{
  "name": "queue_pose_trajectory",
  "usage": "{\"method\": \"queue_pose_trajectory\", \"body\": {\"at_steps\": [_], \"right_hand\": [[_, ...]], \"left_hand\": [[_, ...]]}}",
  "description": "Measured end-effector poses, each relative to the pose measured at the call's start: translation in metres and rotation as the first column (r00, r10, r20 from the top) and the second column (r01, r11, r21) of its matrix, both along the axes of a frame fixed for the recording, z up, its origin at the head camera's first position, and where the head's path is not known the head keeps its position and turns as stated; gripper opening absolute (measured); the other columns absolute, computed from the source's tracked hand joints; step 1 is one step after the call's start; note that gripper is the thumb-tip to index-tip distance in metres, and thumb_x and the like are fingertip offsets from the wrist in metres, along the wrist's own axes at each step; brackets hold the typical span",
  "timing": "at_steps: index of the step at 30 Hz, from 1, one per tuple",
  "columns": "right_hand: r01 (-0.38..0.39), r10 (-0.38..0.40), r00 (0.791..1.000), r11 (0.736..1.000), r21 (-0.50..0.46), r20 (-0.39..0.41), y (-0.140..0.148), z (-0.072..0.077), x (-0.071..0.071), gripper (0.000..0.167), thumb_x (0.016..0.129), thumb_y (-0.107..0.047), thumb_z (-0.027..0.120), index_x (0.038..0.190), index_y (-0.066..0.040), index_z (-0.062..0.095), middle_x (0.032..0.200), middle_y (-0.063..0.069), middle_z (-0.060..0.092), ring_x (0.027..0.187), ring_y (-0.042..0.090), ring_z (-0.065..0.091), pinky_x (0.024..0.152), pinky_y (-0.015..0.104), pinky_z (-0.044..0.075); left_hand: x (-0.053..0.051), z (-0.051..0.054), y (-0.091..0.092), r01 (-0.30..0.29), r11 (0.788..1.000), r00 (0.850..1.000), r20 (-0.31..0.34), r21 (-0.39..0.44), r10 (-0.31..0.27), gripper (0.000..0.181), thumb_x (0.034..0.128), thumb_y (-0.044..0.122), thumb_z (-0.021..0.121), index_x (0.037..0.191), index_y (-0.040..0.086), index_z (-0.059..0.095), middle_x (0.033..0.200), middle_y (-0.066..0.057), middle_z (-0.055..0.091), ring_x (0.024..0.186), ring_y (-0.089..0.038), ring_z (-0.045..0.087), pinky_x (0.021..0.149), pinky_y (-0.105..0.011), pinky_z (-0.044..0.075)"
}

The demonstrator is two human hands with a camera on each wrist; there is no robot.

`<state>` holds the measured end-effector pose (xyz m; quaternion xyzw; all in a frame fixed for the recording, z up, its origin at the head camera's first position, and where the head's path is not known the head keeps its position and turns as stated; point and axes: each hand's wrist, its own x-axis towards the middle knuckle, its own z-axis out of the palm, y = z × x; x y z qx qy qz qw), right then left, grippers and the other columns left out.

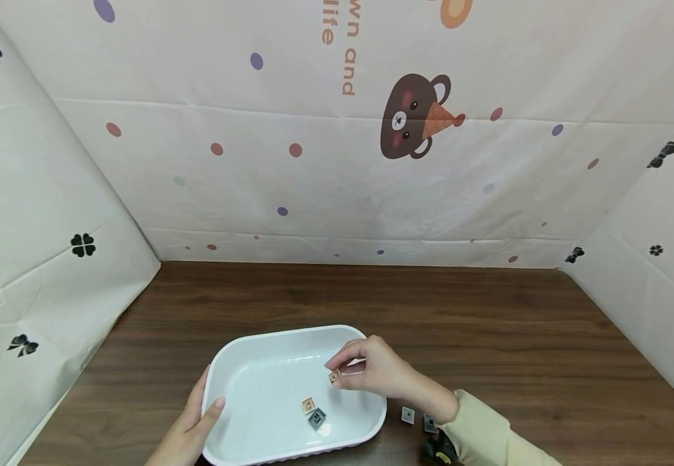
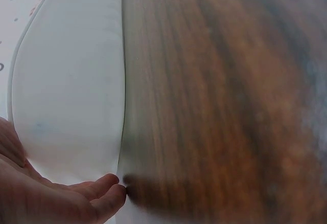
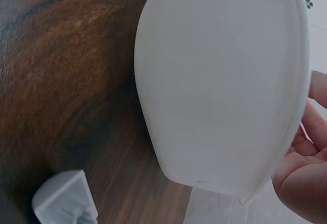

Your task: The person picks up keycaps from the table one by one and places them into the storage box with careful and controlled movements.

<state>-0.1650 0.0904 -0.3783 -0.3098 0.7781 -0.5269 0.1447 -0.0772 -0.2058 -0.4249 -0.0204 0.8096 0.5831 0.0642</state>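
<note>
Left: my left hand (image 1: pixel 188 427) grips the white tray (image 1: pixel 263 391), thumb over its rim | Right: my right hand (image 1: pixel 377 370) pinches a beige keycap (image 1: pixel 333 376) above the tray | Advice: I should brace the tray, lower the piece near its base, then part fingertips, clear of the second beige keycap (image 1: pixel 308 406) and dark keycap (image 1: pixel 316 419), to limit bounce.
</note>
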Motion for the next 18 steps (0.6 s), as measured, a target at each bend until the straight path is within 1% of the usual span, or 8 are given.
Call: {"method": "queue_pose_trajectory", "body": {"at_steps": [5,9,12,18], "right_hand": [[-0.021,0.021,1.0,1.0,0.009,-0.006,-0.005,-0.001,0.001,0.019,0.073,0.001,0.072,0.09,0.008,0.068,0.086,0.011,0.066,0.079,0.004,0.058,0.071,0.022,0.05],[-0.037,0.039,0.998,0.998,0.045,-0.054,-0.008,-0.003,0.001,0.016,0.073,0.004,0.071,0.088,0.007,0.069,0.083,0.009,0.066,0.076,0.003,0.056,0.069,0.021,0.05],[-0.046,0.054,0.993,0.996,0.076,-0.101,-0.011,-0.005,0.001,0.014,0.072,0.005,0.071,0.086,0.006,0.07,0.08,0.008,0.066,0.075,0.002,0.056,0.068,0.019,0.05],[-0.054,0.069,0.989,0.992,0.118,-0.128,-0.015,-0.007,0.0,0.014,0.072,0.005,0.071,0.085,0.005,0.07,0.078,0.005,0.066,0.073,0.001,0.055,0.068,0.019,0.05]], "left_hand": [[0.0,-0.001,-0.001,0.004,1.0,1.0,-0.019,-0.017,-0.005,0.06,0.098,0.014,0.039,0.144,-0.001,0.003,0.143,-0.033,0.006,0.108,-0.043,0.044,0.065,-0.03,0.05],[0.001,-0.001,-0.001,0.014,0.999,0.999,-0.039,-0.048,-0.016,0.059,0.0983,0.013,0.037,0.143,-0.003,0.003,0.142,-0.036,0.007,0.11,-0.045,0.041,0.066,-0.031,0.049],[0.001,0.0,-0.001,0.014,0.999,0.999,-0.037,-0.051,-0.016,0.059,0.0982,0.012,0.037,0.143,-0.004,0.003,0.142,-0.036,0.007,0.111,-0.045,0.04,0.067,-0.032,0.049],[0.001,-0.002,-0.001,0.02,0.998,0.998,-0.057,-0.065,-0.024,0.059,0.0983,0.012,0.037,0.142,-0.006,0.003,0.141,-0.036,0.008,0.115,-0.048,0.034,0.07,-0.034,0.049]]}}
